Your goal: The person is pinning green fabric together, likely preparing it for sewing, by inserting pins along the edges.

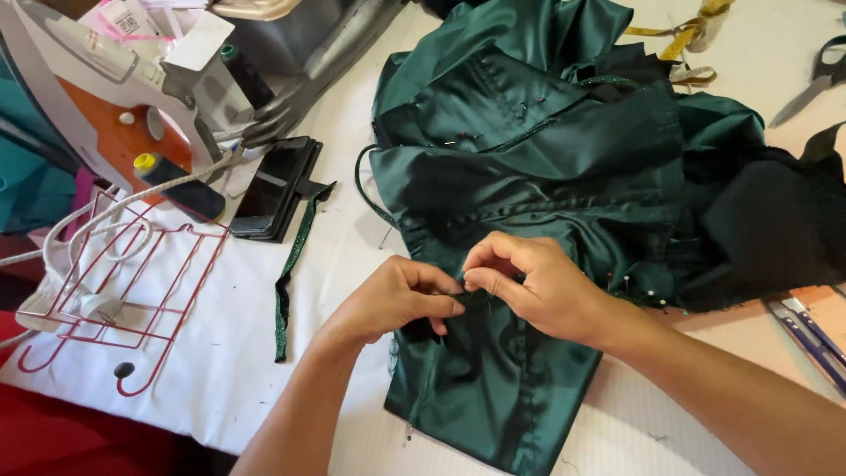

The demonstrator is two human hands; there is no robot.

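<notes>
There is one view only, from a camera on the person's head, looking steeply down and forward at the table (220, 370). It sits close: both forearms enter from the bottom edge, the left hand (401, 300) and right hand (538, 286) meeting just below the middle of the frame. The green garment (546, 159) fills the centre and upper right. An iron (106, 97) is cut off at the upper left, scissors (815, 79) at the upper right edge.
</notes>
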